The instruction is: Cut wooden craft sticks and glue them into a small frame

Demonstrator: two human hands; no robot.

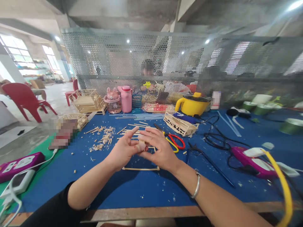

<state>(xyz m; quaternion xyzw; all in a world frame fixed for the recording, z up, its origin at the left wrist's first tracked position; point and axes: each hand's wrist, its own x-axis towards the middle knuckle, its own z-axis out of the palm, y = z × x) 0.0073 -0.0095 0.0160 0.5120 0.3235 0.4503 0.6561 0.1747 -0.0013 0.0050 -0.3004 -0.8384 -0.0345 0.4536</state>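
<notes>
My left hand [124, 146] and my right hand [157, 146] meet above the blue table mat [132, 189]. Together they pinch a small short wooden stick piece [142, 144] between the fingertips; a bandage wraps one left fingertip. Under the hands lies a flat square frame of thin wooden sticks [140, 168]. Loose sticks [132, 127] lie just beyond the hands. Red and yellow handled scissors [175, 142] rest right of my right hand. A silver bangle [196, 184] circles my right wrist.
Wood scraps [103, 138] lie at left. A small stick crate [180, 124], yellow pot [193, 104], pink bottle [126, 98], stick models [87, 101], black cables [214, 137], a pink glue gun [251, 160], and power strip [19, 164] surround. A person sits behind the mesh screen [151, 63].
</notes>
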